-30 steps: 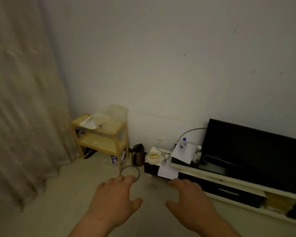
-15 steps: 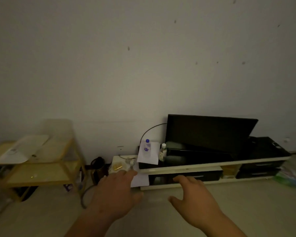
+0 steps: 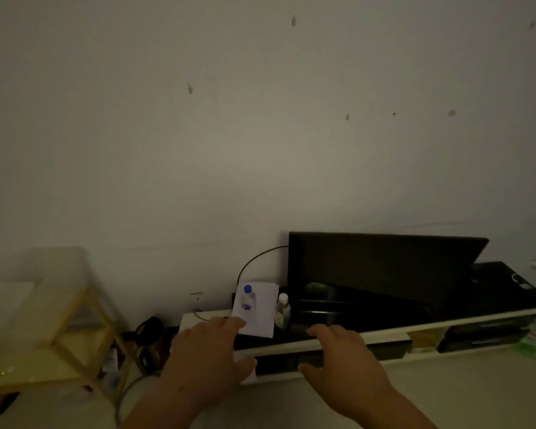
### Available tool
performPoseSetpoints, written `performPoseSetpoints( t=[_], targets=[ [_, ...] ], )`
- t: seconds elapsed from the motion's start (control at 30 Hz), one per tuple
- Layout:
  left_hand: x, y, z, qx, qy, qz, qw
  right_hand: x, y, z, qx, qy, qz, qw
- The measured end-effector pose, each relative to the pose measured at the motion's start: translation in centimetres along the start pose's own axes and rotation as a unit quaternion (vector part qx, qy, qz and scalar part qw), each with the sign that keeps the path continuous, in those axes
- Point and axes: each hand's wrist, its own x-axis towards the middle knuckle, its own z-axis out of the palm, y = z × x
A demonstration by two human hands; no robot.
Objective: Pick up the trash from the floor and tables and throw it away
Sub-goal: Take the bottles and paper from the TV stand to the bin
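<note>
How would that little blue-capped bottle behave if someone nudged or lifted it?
The bottle stands upright and looks narrow, so a nudge would probably tip it. It seems clear plastic and small, so likely light and stiff enough to pinch. It appears to sit on the paper, so pulling that sheet might topple it.

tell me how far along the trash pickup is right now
Done: nothing visible yet. In hand: nothing; the left hand and right hand are open and empty, extended toward the TV stand. Remaining: the white paper, blue-capped bottle and small bottle sit on the stand, if they are trash.
</note>
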Motion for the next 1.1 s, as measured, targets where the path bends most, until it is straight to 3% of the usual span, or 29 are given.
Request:
performPoseSetpoints(
  t=[0.33,0.67,1.1],
  targets=[
    [12.7,-3.6,-0.6,-0.008,0.006,0.01,1.0,12.6,-0.3,-0.2,0.005,-0.014,0.009,1.0],
    [29.6,-11.0,2.6,-0.013,-0.063,0.046,0.997,26.7,-0.8,5.4,0.017,-0.008,0.075,0.997],
    [46.1,-13.2,18.4,-0.02,-0.114,0.018,0.993,42.3,9.1,18.5,0.025,-0.056,0.1,0.993]
  ],
)
